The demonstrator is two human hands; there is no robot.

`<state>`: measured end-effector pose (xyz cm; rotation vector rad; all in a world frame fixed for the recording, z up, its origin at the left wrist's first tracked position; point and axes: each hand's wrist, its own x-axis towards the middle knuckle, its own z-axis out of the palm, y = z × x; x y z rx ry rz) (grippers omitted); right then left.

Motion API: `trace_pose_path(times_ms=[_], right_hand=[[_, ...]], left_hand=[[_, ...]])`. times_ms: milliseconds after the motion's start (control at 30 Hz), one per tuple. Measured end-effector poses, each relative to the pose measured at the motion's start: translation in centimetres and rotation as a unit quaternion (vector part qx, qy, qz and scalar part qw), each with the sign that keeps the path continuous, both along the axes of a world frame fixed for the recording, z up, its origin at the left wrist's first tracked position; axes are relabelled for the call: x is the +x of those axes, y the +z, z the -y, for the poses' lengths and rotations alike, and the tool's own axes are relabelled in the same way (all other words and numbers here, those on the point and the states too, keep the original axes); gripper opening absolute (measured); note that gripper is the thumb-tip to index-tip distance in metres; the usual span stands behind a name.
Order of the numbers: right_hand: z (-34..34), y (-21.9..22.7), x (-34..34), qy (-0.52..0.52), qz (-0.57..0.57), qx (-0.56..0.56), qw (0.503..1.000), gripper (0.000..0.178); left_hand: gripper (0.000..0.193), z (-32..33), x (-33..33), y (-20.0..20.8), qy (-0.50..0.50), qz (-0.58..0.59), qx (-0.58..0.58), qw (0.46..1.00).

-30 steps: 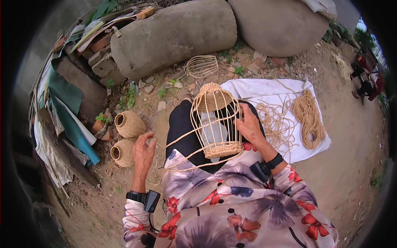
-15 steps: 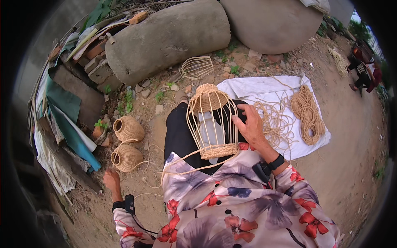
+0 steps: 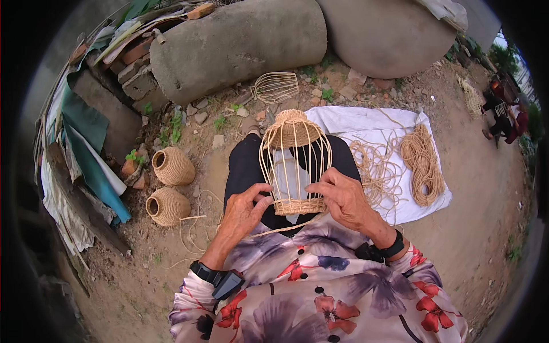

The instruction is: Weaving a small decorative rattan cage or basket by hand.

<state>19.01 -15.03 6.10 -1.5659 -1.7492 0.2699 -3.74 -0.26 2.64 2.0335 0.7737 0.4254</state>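
A partly woven basket (image 3: pixel 300 206) stands between my knees. Its narrow top is wrapped in tan cord, bare pale ribs run down the middle, and a woven band closes the end nearest me. My right hand (image 3: pixel 346 201) grips the ribs at the right, just above that band. At the left side, the fingers of my left hand (image 3: pixel 246 212) are bent together against the ribs; what they pinch is hidden. A strand of cord (image 3: pixel 286 228) passes across my lap below the band, partly behind my left hand.
Two finished cord-wrapped baskets (image 3: pixel 174 167) lie on the dirt at the left. A white sheet (image 3: pixel 331 117) at the right carries a coil of cord (image 3: pixel 422 166) and loose tangled strands. Beyond my knees lie a bare rib frame (image 3: pixel 275 87) and a concrete cylinder (image 3: pixel 240 48). Another person sits far right.
My left hand has come from beside the finished baskets to the left side of the basket in my lap. My right hand has slid down its ribs toward the woven band.
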Motion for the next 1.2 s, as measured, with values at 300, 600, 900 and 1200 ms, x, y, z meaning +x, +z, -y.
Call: trace_pose_path(times_ms=[300,600,900,1200], right_hand=[[-2.2,-2.2,0.0,0.012,0.018,-0.086,0.996,0.027],[-2.5,-4.4,1.9,0.050,-0.139,-0.052,0.988,0.026],[-1.9,-2.4,1.0,-0.116,-0.043,0.052,0.991,0.035],[-7.6,-2.5,-0.2,-0.226,0.082,0.039,0.970,0.058]], left_hand=[[0.039,-0.7,3.2,2.4,-0.025,-0.020,-0.248,0.968],[0.019,0.6,2.3,3.5,-0.064,-0.142,0.082,0.984],[0.013,0.9,-1.2,1.6,0.027,0.009,-0.014,1.000],[0.033,2.1,-0.3,-0.4,0.180,0.193,-0.586,0.766]])
